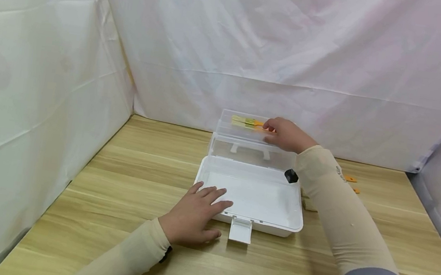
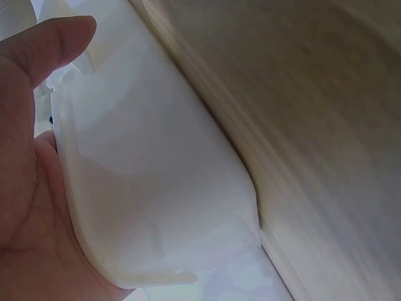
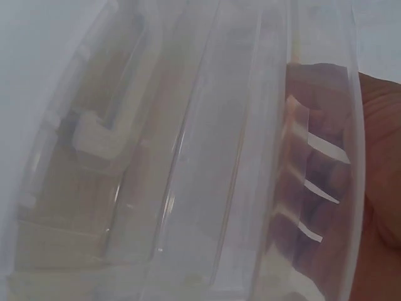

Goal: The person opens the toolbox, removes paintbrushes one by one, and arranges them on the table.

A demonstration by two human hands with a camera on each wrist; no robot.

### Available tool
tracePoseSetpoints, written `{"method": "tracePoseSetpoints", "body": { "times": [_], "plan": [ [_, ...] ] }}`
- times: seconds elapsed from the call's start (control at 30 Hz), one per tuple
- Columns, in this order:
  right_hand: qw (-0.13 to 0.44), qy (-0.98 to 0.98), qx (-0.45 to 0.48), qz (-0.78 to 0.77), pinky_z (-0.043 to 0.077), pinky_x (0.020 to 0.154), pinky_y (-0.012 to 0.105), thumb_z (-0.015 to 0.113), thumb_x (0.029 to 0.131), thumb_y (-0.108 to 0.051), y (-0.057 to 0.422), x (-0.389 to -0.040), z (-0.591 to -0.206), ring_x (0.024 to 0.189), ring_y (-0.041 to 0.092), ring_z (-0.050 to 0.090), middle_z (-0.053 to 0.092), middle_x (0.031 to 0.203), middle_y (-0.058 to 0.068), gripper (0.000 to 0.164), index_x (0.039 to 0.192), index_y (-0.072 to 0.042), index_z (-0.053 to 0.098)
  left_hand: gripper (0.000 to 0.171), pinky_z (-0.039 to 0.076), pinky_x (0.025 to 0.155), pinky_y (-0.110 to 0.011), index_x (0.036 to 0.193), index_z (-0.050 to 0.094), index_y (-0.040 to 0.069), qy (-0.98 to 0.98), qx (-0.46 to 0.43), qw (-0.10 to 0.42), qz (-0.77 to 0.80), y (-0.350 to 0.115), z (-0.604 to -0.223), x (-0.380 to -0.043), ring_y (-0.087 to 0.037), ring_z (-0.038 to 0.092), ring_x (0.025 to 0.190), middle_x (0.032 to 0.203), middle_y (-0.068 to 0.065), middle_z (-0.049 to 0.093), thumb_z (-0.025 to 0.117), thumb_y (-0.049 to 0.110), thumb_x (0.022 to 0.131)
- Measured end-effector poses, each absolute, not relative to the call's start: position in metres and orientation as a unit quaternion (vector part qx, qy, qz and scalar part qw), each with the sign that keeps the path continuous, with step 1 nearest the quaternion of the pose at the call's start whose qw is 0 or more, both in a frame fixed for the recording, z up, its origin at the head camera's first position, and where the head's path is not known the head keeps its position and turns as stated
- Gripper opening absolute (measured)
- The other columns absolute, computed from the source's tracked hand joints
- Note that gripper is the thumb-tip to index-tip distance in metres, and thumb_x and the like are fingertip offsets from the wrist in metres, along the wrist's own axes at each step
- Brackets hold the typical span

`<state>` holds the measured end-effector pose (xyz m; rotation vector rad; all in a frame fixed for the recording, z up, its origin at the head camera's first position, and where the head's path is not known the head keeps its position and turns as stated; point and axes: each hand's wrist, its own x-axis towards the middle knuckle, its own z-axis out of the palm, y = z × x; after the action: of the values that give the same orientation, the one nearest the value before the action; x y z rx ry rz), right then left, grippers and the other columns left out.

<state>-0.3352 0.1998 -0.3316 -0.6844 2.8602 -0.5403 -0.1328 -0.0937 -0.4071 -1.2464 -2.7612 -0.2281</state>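
A white plastic case [image 1: 252,193] lies with its clear lid [image 1: 243,152] raised at the back. Yellow-bristled paintbrushes [image 1: 243,123] with orange handles lie in the lid's upper clear compartment. My right hand [image 1: 287,135] reaches over that compartment, curled fingers at an orange handle, which runs in under them. In the right wrist view, the fingers [image 3: 319,182] show through translucent plastic, with no brush discernible there. My left hand [image 1: 195,215] rests at the case's front left rim, fingers spread over the edge. The left wrist view shows its thumb [image 2: 72,37] extended beside the white wall.
The case's white latch [image 1: 240,231] hangs down at the front. More orange handles [image 1: 351,178] lie on the wooden table [image 1: 147,155] to the right, partly behind my sleeve. A pale block-like thing [image 1: 310,205] sits beside the case. White curtains [image 1: 266,46] enclose the table.
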Motion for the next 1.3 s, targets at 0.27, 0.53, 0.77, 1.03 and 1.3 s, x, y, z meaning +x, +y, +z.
{"method": "tracePoseSetpoints", "body": {
  "times": [0.27,0.53,0.77,1.03,1.3],
  "plan": [
    [0.075,0.954,-0.223,-0.185,0.043,0.097,0.049,0.065,0.096,-0.021,0.1986,-0.3334,-0.3318,0.109,0.033,0.053,0.056,0.12,0.018,0.039,0.128,0.001,0.06,0.068,0.024,0.112,-0.057,0.143,0.051,0.024,-0.908,-0.409,0.052,-0.073,-0.0924,-0.4063,-0.1309,-0.028,0.045,0.133,0.149,-0.008,0.046,0.07,0.049,0.083],
    [0.073,0.953,-0.221,-0.195,0.043,0.097,0.049,0.065,0.095,-0.021,0.1996,-0.3318,-0.3332,0.108,0.033,0.054,0.057,0.118,0.019,0.039,0.126,0.003,0.061,0.068,0.024,0.112,-0.057,0.143,0.051,0.024,-0.908,-0.409,0.05,-0.071,-0.0918,-0.405,-0.1274,-0.029,0.045,0.133,0.149,-0.008,0.046,0.069,0.05,0.083],
    [0.074,0.953,-0.211,-0.203,0.042,0.098,0.05,0.066,0.095,-0.02,0.2,-0.332,-0.3326,0.109,0.034,0.053,0.058,0.121,0.02,0.037,0.123,0.003,0.061,0.068,0.024,0.112,-0.057,0.144,0.05,0.024,-0.907,-0.412,0.053,-0.068,-0.0919,-0.4047,-0.127,-0.029,0.045,0.133,0.149,-0.008,0.046,0.069,0.05,0.083],
    [0.076,0.953,-0.21,-0.204,0.042,0.097,0.05,0.065,0.095,-0.022,0.2027,-0.3327,-0.3353,0.107,0.033,0.053,0.058,0.12,0.02,0.041,0.126,0.004,0.06,0.068,0.024,0.112,-0.057,0.144,0.05,0.024,-0.907,-0.412,0.052,-0.069,-0.0908,-0.4051,-0.1267,-0.029,0.045,0.133,0.149,-0.008,0.046,0.069,0.05,0.084],
    [0.063,0.955,-0.193,-0.214,0.04,0.099,0.049,0.065,0.094,-0.021,0.2038,-0.3314,-0.3375,0.106,0.033,0.052,0.058,0.121,0.018,0.039,0.125,0.002,0.06,0.067,0.025,0.112,-0.056,0.144,0.051,0.024,-0.907,-0.412,0.053,-0.064,-0.0904,-0.4043,-0.1265,-0.029,0.045,0.133,0.149,-0.008,0.046,0.069,0.049,0.084]
  ]
}}
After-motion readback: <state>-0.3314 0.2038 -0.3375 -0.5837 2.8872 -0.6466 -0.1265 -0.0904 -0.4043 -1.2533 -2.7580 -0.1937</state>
